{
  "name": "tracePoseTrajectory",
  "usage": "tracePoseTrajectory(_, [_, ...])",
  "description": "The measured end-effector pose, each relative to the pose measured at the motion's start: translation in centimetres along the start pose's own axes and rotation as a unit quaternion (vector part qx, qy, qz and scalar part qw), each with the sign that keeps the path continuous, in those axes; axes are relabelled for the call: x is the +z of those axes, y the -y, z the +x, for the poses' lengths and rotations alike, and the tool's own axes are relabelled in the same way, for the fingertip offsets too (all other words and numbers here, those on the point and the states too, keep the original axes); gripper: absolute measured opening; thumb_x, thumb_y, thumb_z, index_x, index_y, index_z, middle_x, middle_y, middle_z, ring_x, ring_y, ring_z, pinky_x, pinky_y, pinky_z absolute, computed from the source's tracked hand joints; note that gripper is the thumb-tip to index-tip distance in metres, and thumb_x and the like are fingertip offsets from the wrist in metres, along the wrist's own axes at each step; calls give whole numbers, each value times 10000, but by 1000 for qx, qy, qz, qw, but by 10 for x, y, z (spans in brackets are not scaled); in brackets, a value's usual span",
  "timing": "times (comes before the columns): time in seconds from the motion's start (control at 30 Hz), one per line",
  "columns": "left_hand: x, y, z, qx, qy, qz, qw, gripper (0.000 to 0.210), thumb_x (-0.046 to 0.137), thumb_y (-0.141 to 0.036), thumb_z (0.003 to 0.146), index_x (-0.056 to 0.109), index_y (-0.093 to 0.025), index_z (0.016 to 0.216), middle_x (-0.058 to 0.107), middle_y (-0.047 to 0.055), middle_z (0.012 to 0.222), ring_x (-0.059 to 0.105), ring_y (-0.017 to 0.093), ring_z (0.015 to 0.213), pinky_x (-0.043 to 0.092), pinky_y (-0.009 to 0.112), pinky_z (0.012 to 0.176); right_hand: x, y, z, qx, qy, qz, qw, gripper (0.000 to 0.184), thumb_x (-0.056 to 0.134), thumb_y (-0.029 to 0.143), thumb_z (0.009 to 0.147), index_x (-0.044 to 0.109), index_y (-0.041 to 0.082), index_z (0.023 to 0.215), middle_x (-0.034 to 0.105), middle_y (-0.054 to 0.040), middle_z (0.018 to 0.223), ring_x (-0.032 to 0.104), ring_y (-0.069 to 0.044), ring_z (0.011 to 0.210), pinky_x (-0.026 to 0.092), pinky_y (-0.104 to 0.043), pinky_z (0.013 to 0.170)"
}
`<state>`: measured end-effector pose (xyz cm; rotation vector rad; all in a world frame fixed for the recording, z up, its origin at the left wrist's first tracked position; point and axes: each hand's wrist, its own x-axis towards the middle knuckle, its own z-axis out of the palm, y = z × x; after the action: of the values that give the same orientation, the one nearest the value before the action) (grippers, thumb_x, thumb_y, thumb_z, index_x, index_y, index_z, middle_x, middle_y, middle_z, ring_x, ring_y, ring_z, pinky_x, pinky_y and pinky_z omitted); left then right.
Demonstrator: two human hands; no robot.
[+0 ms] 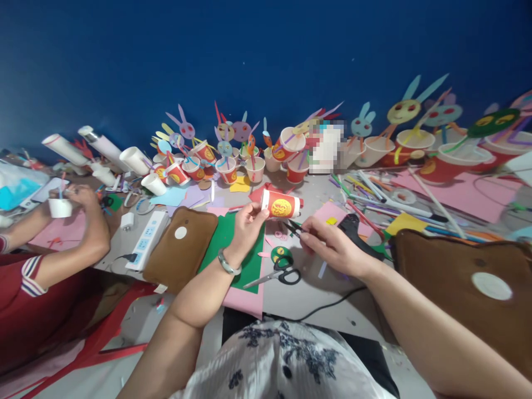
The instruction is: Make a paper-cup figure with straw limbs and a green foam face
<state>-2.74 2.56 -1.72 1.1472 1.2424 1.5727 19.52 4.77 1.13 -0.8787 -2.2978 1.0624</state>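
Note:
A red and white paper cup [281,206] with a yellow round print lies sideways above the table, my left hand [248,224] closed on its left end. My right hand [328,244] pinches a thin dark pointed tool [294,228], its tip just below the cup; its exact kind is unclear. Beneath my hands lie open black-handled scissors [277,275] and a small green paper disc with yellow eyes [281,254]. Under my left forearm are a green sheet [233,252] and a pink sheet [249,302].
Paper cups with rabbit faces [226,166] line the blue wall. To my right lie a black glue-gun-like tool [357,235], colourful sticks [374,191] and a brown pad [449,299]. Leftward are another brown pad [183,244], a power strip [148,238] and a co-worker's hands holding a white cup [60,208].

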Motion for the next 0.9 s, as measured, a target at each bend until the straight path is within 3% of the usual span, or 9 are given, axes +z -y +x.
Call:
tracePoseTrajectory(0.07, [0,-2,-2,4,18,27,999,318,747,-466,813,673,-158,838,671,20,790,611,113,722,509,237,714,1,-1,0,3,-82,-14,997,248,431,455,993,453,245,864,566,33,615,502,-137,523,378,-261,508])
tracePoseTrajectory(0.13, [0,-4,-2,3,33,46,998,322,738,-474,820,689,-157,841,683,24,798,608,115,717,496,233,693,2,-3,1,1,-123,-46,991,253,473,488,975,474,243,912,605,21,654,531,-140,534,381,-257,507])
tracePoseTrajectory(0.23, [-1,-7,-2,2,54,71,996,324,717,-482,837,702,-159,841,691,27,794,604,120,706,484,231,667,0,-5,1,-13,-113,-92,989,341,428,558,983,548,238,986,647,-3,671,581,-157,546,404,-266,527])
tracePoseTrajectory(0.37, [-3,-10,-2,11,91,92,991,313,691,-470,865,718,-158,869,716,42,827,629,132,720,498,238,667,-6,-5,1,-42,-117,-149,981,492,283,544,1024,638,222,919,684,-61,735,616,-176,594,427,-293,567])
tracePoseTrajectory(0.57, [-5,-17,-4,15,165,96,982,273,695,-438,876,719,-169,915,731,51,856,671,150,753,533,257,687,-8,-7,2,-65,-123,-163,977,409,416,530,999,669,217,925,715,-78,829,651,-187,693,459,-298,628])
tracePoseTrajectory(0.9, [-5,-25,-3,-13,189,87,978,306,734,-446,838,677,-145,841,701,40,774,647,117,640,522,220,591,-8,-13,1,-108,-143,-200,963,339,516,486,980,682,199,908,709,-60,767,611,-140,595,408,-260,558])
